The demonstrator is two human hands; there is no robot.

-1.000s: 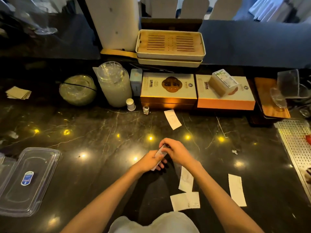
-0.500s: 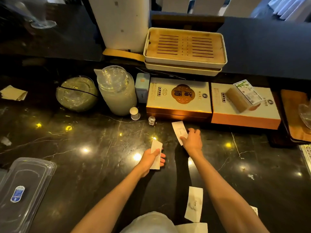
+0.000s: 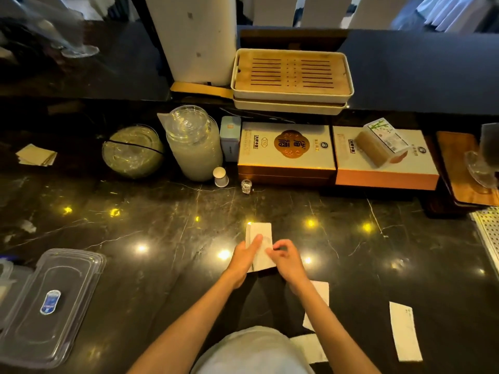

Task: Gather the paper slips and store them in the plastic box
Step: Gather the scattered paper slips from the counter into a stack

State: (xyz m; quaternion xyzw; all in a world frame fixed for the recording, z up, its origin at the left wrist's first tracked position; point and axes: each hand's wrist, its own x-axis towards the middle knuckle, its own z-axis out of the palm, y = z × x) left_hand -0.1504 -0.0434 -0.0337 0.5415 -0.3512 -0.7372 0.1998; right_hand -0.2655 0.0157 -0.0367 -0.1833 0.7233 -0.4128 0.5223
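Note:
My left hand (image 3: 244, 256) holds a small stack of white paper slips (image 3: 260, 236) above the middle of the black marble counter (image 3: 162, 238). My right hand (image 3: 287, 261) pinches the stack's right edge with curled fingers. Three more slips lie flat nearer to me: one (image 3: 321, 290) partly under my right forearm, one (image 3: 310, 348) by my body, one (image 3: 405, 332) further right. The clear plastic box with a blue label (image 3: 51, 306) sits at the counter's lower left, well away from both hands.
Along the back stand a glass jar (image 3: 194, 144), a round glass lid (image 3: 132, 151), a small white cup (image 3: 221, 176), a tiny glass (image 3: 246, 186) and two gift boxes (image 3: 286, 152). A perforated metal tray (image 3: 488, 233) is at the right edge.
My right hand has taken the slip that lay near the gift boxes and brought it back to the slip in my left hand. Both hands now meet at the stack.

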